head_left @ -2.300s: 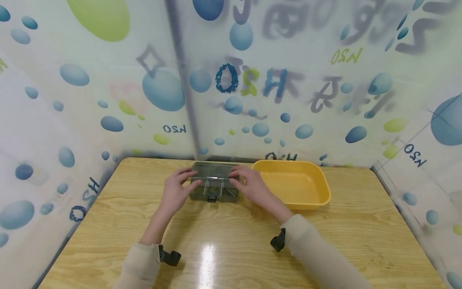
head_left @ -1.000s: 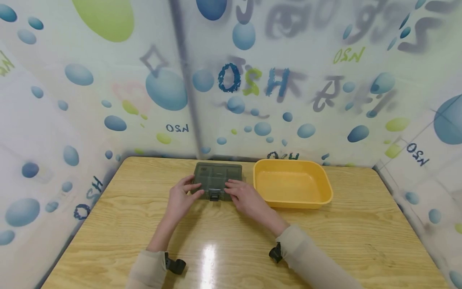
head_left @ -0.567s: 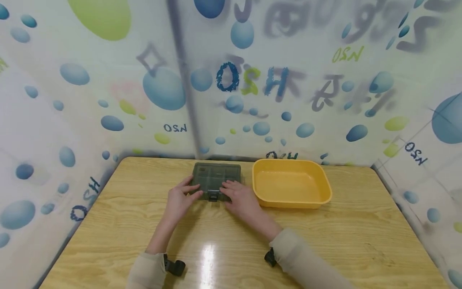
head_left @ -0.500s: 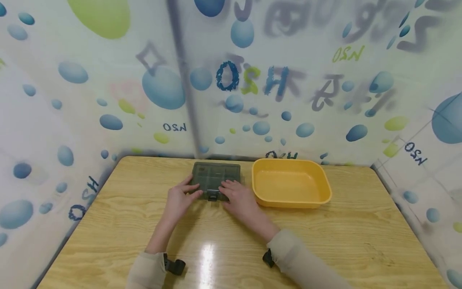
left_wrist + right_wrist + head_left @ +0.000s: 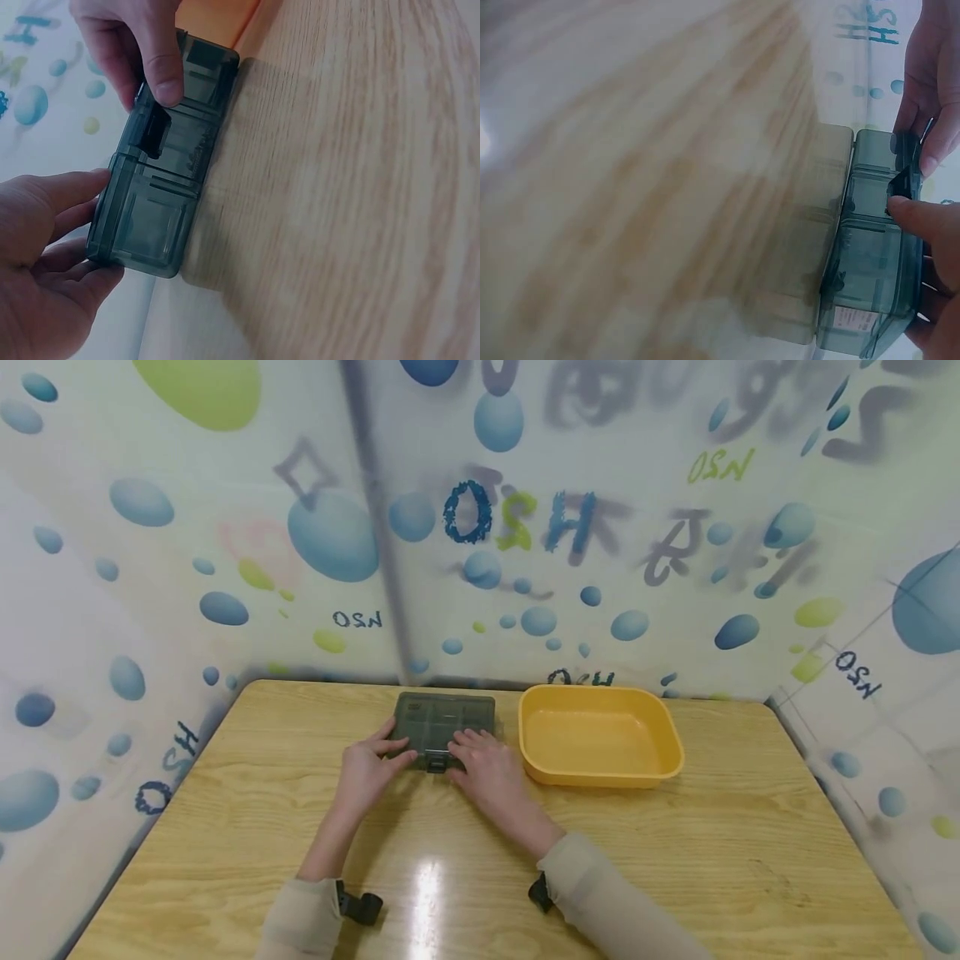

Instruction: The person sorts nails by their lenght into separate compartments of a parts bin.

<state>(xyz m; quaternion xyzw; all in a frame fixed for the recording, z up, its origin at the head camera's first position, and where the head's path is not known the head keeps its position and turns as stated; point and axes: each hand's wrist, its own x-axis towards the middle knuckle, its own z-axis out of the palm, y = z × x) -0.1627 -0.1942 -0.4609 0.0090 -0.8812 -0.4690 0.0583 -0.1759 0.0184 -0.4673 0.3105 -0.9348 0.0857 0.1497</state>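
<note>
A dark translucent compartment box lies on the table with its lid down and its black latch facing me. My left hand holds the box's left end, fingers spread between the side and the front corner. At the front right, my right hand has its fingers on the lid. Its thumb presses right at the latch in the right wrist view. Through the box's front wall in the left wrist view, dividers and small dark pieces show.
A yellow plastic tub stands close to the right of the box. Behind both rises a wall covering printed with bubbles and letters. The wooden table stretches toward me and to both sides.
The lid, partly raised at first, has come down onto the box. My right hand has moved left along the front to the latch; my left hand stays at the left end.
</note>
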